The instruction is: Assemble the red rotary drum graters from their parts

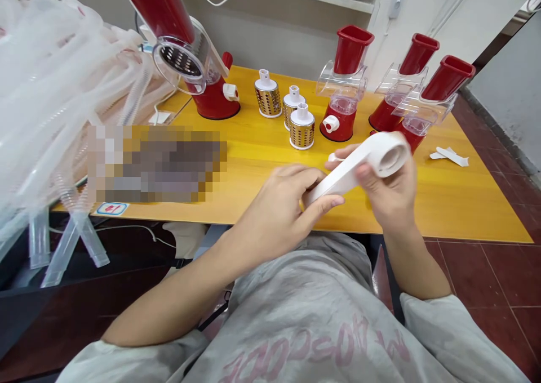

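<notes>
Over the front of the yellow table, both my hands hold a white plastic crank handle [342, 174], tilted with its round hollow end up and to the right. My left hand [285, 205] grips the narrow lower end between thumb and fingers. Around the round end, my right hand [393, 194] is closed, its thumb on the near face. A small white knob-like piece [336, 157] shows by the right fingertips; whether it joins the handle I cannot tell. Beyond the hands stand metal grater drums [302, 129] with white tops and a red rotary grater [338, 121].
Two more red graters [450, 79] stand at the right, near white strips [450, 156]. A larger grater [215, 98] with a drum inside stands back left. Clear plastic tubes [91, 239] and bags heap over the left side. A blurred patch covers part of the yellow table [477, 208].
</notes>
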A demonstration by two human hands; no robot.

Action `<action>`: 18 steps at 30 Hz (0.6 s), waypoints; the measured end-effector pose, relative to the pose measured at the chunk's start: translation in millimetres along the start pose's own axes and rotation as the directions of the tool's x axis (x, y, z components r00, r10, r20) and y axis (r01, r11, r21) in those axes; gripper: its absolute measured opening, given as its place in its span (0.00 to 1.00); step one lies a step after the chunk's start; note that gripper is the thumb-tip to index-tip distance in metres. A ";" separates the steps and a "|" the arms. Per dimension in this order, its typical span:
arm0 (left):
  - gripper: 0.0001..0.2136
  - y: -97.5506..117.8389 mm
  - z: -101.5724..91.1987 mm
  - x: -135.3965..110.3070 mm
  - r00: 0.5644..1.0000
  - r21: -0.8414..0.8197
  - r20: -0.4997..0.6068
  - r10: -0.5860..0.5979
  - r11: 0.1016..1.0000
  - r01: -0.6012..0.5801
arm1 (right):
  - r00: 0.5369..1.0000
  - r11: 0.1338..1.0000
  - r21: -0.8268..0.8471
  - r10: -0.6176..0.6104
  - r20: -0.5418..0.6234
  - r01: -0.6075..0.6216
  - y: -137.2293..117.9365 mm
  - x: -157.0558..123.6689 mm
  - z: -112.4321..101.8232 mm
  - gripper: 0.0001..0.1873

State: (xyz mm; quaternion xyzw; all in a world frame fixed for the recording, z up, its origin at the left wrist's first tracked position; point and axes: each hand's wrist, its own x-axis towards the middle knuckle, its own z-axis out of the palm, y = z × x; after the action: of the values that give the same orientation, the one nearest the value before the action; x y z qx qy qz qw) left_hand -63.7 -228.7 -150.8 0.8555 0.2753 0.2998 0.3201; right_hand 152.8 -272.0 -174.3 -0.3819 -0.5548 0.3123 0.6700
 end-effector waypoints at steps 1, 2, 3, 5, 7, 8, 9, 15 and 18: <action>0.17 -0.4 -0.6 1.0 1.000 0.014 -0.005 0.013 1.000 -0.013 | 1.000 0.999 0.040 0.013 -0.011 -0.012 -0.1 1.1 -0.1 0.27; 0.17 -1.6 0.0 1.9 0.999 0.016 -0.011 0.030 0.999 -0.030 | 0.999 0.997 0.074 0.036 -0.001 -0.036 0.4 2.0 0.4 0.27; 0.16 -3.4 1.5 2.6 0.999 0.008 -0.023 0.048 0.999 -0.048 | 0.997 0.993 0.094 0.067 0.027 -0.069 1.5 2.5 1.8 0.28; 0.14 -8.5 6.5 3.4 0.994 -0.003 -0.077 0.083 0.997 -0.083 | 0.989 0.985 0.108 0.124 0.085 -0.133 5.1 2.1 6.3 0.31; 0.13 -13.4 11.6 3.2 0.985 0.027 -0.135 0.109 0.994 -0.107 | 0.984 0.981 0.104 0.153 0.088 -0.162 9.9 -0.6 11.4 0.33; 0.12 -15.1 13.6 2.8 0.982 0.051 -0.151 0.117 0.993 -0.110 | 0.986 0.982 0.101 0.155 0.064 -0.161 12.4 -2.5 13.5 0.34; 0.12 -16.0 15.1 2.3 0.980 0.073 -0.159 0.120 0.991 -0.110 | 0.988 0.983 0.098 0.152 0.034 -0.154 14.7 -4.5 14.9 0.33; 0.13 -12.2 16.5 1.6 0.986 0.070 -0.143 0.089 0.994 -0.080 | 0.992 0.990 0.087 0.117 -0.048 -0.113 16.8 -8.0 10.7 0.25; 0.17 -12.7 15.1 4.7 0.991 -0.077 -0.128 0.034 0.996 -0.044 | 0.993 0.989 0.099 0.107 0.051 -0.112 11.0 -2.9 9.4 0.26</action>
State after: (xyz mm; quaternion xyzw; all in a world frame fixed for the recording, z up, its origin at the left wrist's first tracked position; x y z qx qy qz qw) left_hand -53.7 -223.2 -167.5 0.8266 0.2662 0.3705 0.3297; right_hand 143.0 -267.3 -184.3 -0.3700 -0.5314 0.3850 0.6577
